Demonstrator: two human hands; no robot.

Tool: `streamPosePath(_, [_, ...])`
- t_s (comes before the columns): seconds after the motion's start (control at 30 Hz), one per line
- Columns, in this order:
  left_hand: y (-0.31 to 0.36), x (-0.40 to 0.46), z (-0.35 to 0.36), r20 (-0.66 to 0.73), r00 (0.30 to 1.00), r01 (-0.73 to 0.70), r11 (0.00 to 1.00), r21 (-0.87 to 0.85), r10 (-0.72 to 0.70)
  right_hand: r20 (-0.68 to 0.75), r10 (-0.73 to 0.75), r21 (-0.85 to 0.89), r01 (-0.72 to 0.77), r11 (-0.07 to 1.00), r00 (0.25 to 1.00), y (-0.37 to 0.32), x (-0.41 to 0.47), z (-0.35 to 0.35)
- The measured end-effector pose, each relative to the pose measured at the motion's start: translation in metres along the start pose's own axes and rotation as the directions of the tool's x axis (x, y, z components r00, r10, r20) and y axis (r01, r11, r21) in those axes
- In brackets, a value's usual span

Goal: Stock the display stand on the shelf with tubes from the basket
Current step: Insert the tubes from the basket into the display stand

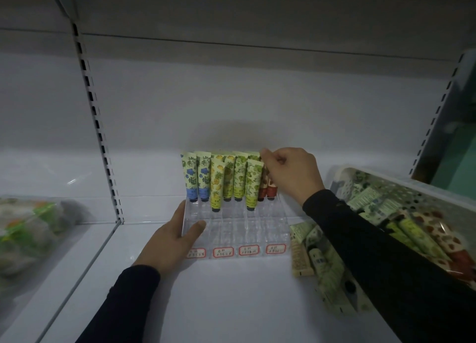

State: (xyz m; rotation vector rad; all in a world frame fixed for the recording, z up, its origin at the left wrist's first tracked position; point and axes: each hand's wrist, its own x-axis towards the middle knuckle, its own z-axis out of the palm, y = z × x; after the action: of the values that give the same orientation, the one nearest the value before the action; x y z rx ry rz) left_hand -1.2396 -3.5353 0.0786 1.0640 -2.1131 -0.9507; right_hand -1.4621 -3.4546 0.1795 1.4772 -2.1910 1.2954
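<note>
White shelf point(231, 304) — dim light, slotted uprights point(99, 126), grey back panel point(257, 105).

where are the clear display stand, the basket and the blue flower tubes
clear display stand point(233, 229), head view, bare front steps
basket point(342, 174), head view, white rear-left rim
blue flower tubes point(197, 176), head view, between the pair's bodies

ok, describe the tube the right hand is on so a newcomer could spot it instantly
Find the clear tiered display stand on the white shelf. In its back rows, at the right end, stand reddish-brown tubes; the right hand pinches the top of one. The neighbours to their left are green, yellow and blue.
</note>
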Motion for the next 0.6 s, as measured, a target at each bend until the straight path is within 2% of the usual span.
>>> streamPosePath(0.1, [0.001,0.0,-0.002,0.001,1.0,-0.008,1.0,0.02,0.008,0.004,-0.012,-0.069,0.012,0.998,1.0,0.005,-0.008,-0.02])
streamPosePath(0.2, [0.002,-0.004,-0.007,-0.05,0.999,0.021,0.996,0.088,-0.017,0.089,0.009,-0.099,0.0,0.995,0.996,0.014,-0.025,-0.043])
streamPosePath(0.3, [0.01,-0.012,-0.014,-0.206,0.977,0.094,0.968,0.235,-0.045,0.162,0.04,-0.091,-0.026,0.995,0.986,0.029,-0.045,-0.066])
streamPosePath(0.37, [0.023,-0.023,-0.017,-0.275,0.961,0.043,0.959,0.278,0.036,0.196,0.051,-0.076,-0.037,0.996,0.979,0.04,-0.059,-0.079])
streamPosePath(0.47, [0.055,-0.045,-0.009,-0.198,0.965,-0.109,0.949,0.295,0.172,0.211,0.046,-0.094,-0.027,0.995,0.976,0.056,-0.079,-0.093])
streamPosePath(0.6, [0.1,-0.066,0.027,0.038,0.955,-0.295,0.924,0.242,0.294,0.203,0.055,-0.154,-0.023,0.988,0.978,0.075,-0.103,-0.108])
